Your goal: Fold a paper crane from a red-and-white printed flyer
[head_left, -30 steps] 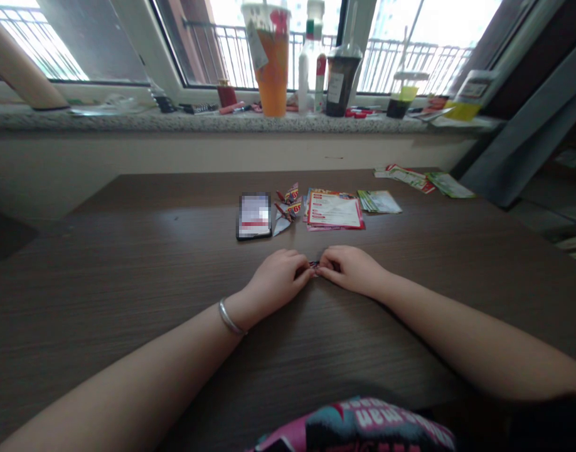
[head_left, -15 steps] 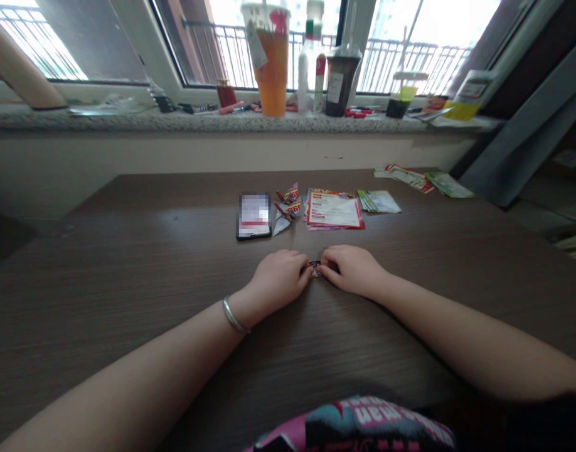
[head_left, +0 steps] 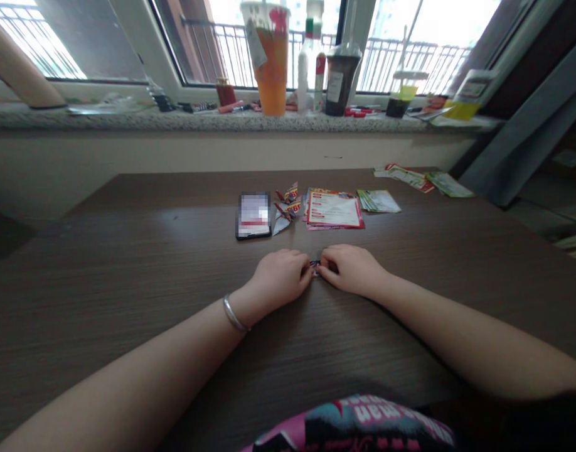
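Observation:
Between my fingertips is a small piece of printed paper (head_left: 315, 267), dark with light and reddish patches and mostly covered by my hands. My left hand (head_left: 282, 274) is closed, pinching its left side, and a silver bangle circles that wrist. From the other side my right hand (head_left: 350, 269) grips it between thumb and curled fingers. Both hands rest low on the brown table (head_left: 175, 282). Just beyond them lie folded paper shapes (head_left: 288, 207) with red and yellow print, next to a phone (head_left: 254, 215) with a lit screen.
A stack of red-bordered printed sheets (head_left: 335, 209) lies past my right hand, beside green-and-white packets (head_left: 379, 201). More colourful strips (head_left: 410, 178) are at the far right corner. On the stone windowsill (head_left: 198, 122) stand an orange drink cup (head_left: 272, 69), a dark cup (head_left: 341, 81) and bottles.
Both hands stay in nearly the same place on the paper. Only a slight shift of the fingers shows, with the right thumb a little closer in.

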`<state>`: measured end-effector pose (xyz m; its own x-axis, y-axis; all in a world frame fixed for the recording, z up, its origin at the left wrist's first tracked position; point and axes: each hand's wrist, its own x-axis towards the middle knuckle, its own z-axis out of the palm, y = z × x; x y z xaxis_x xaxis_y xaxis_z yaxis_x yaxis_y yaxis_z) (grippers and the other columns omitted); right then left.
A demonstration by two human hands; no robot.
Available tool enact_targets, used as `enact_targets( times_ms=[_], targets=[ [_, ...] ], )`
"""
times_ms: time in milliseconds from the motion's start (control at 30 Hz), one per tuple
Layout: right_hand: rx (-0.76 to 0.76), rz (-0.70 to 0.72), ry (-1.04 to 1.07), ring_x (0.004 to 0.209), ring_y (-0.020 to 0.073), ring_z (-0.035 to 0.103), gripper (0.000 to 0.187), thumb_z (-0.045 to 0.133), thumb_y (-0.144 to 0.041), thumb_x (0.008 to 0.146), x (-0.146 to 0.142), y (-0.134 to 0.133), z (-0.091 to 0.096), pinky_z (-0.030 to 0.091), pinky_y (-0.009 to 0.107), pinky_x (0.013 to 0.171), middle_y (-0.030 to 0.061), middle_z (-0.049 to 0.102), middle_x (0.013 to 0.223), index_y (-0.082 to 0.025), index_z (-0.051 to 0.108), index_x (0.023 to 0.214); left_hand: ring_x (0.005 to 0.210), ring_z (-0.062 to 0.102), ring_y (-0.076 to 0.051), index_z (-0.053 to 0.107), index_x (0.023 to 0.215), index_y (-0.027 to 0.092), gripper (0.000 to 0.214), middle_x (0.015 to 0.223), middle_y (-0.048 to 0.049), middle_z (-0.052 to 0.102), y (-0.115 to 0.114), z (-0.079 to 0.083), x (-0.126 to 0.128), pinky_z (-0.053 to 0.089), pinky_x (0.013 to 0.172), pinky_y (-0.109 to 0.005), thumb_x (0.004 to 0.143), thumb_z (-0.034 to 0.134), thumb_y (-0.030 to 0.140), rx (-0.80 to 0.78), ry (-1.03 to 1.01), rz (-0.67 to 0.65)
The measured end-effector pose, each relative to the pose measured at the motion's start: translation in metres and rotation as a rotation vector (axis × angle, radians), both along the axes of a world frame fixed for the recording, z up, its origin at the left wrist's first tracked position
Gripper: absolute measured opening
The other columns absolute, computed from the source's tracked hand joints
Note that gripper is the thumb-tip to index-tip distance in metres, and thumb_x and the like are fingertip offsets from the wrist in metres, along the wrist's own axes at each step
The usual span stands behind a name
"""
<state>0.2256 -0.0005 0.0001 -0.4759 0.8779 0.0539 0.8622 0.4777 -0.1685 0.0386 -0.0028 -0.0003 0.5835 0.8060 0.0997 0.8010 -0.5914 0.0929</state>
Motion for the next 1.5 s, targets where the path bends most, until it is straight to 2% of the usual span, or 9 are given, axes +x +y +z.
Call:
enact_targets(
  times_ms=[400,600,767,1000,1067,1133,1267,1333,1500],
  targets=[
    [0.001,0.024,0.015,0.076,0.017,0.058,0.021,0.052,-0.037,0.088,-0.001,0.0,0.0,0.033,0.027,0.063,0.0031,0.066,0.08,-0.021,0.059,0.076,0.078,0.06,-0.021,0.06,0.082,0.017,0.026,0.08,-0.0064,0.064,-0.002,-0.004,0.002,0.045,0.068,-0.031,0.093,0.042,0.032,0.079,0.035,-0.026],
    [-0.01,0.033,0.017,0.075,0.0168,0.057,0.021,0.052,-0.036,0.088,0.002,0.003,-0.002,0.032,0.026,0.062,0.0034,0.066,0.081,-0.02,0.058,0.076,0.08,0.06,-0.018,0.058,0.093,0.018,0.02,0.086,-0.0039,0.065,0.004,-0.01,-0.008,0.046,0.07,-0.029,0.092,0.047,0.035,-0.015,-0.114,-0.07],
    [-0.034,0.042,0.032,0.073,0.0164,0.056,0.021,0.052,-0.036,0.088,0.006,0.003,-0.001,0.031,0.026,0.061,0.0037,0.065,0.079,-0.02,0.058,0.076,0.082,0.059,-0.015,0.062,0.097,0.023,0.017,0.093,-0.0023,0.063,0.005,-0.009,-0.014,0.045,0.069,-0.025,0.092,0.047,0.026,-0.036,-0.168,-0.159],
    [-0.021,0.062,0.093,0.07,0.0149,0.053,0.018,0.054,-0.033,0.086,0.009,0.005,-0.005,0.031,0.025,0.061,0.0022,0.063,0.076,-0.019,0.058,0.076,0.085,0.057,-0.018,0.067,0.094,0.021,0.023,0.089,-0.0047,0.064,-0.001,-0.003,-0.014,0.046,0.073,-0.028,0.093,0.045,0.024,0.11,-0.027,-0.247],
    [0.002,0.104,0.14,0.073,0.0148,0.054,0.013,0.056,-0.031,0.085,0.012,0.006,-0.006,0.034,0.024,0.063,0.0021,0.063,0.08,-0.019,0.059,0.081,0.084,0.058,-0.018,0.067,0.094,0.02,0.022,0.091,-0.0054,0.064,-0.003,-0.002,-0.013,0.047,0.073,-0.029,0.093,0.045,0.022,0.131,0.004,-0.268],
    [0.035,0.206,0.17,0.08,0.0153,0.056,0.011,0.055,-0.028,0.087,0.016,0.007,-0.008,0.037,0.025,0.068,0.003,0.063,0.087,-0.02,0.061,0.088,0.083,0.059,-0.018,0.067,0.094,0.019,0.021,0.093,-0.0059,0.065,-0.004,-0.001,-0.013,0.048,0.074,-0.03,0.092,0.046,0.02,0.139,0.01,-0.287],
    [0.14,0.431,0.096,0.088,0.018,0.055,0.019,0.048,-0.024,0.091,0.021,0.005,-0.008,0.039,0.028,0.077,0.0063,0.065,0.094,-0.022,0.066,0.096,0.083,0.06,-0.018,0.067,0.096,0.018,0.021,0.092,-0.0067,0.065,-0.005,0.001,-0.013,0.049,0.075,-0.03,0.091,0.047,0.018,0.128,-0.009,-0.296],
    [0.169,0.455,0.055,0.088,0.0187,0.055,0.021,0.047,-0.024,0.092,0.022,0.004,-0.007,0.04,0.029,0.077,0.0073,0.066,0.096,-0.022,0.068,0.097,0.084,0.06,-0.018,0.067,0.097,0.018,0.021,0.093,-0.0066,0.065,-0.005,0.003,-0.012,0.049,0.076,-0.03,0.091,0.047,0.018,0.121,-0.001,-0.283],
    [0.183,0.402,-0.023,0.088,0.0188,0.055,0.022,0.048,-0.024,0.091,0.018,0.001,-0.004,0.041,0.029,0.078,0.0072,0.065,0.096,-0.022,0.069,0.096,0.085,0.06,-0.019,0.066,0.099,0.018,0.022,0.096,-0.0063,0.065,-0.008,0.005,-0.011,0.05,0.076,-0.031,0.092,0.045,0.017,0.143,0.043,-0.284]
  ],
)
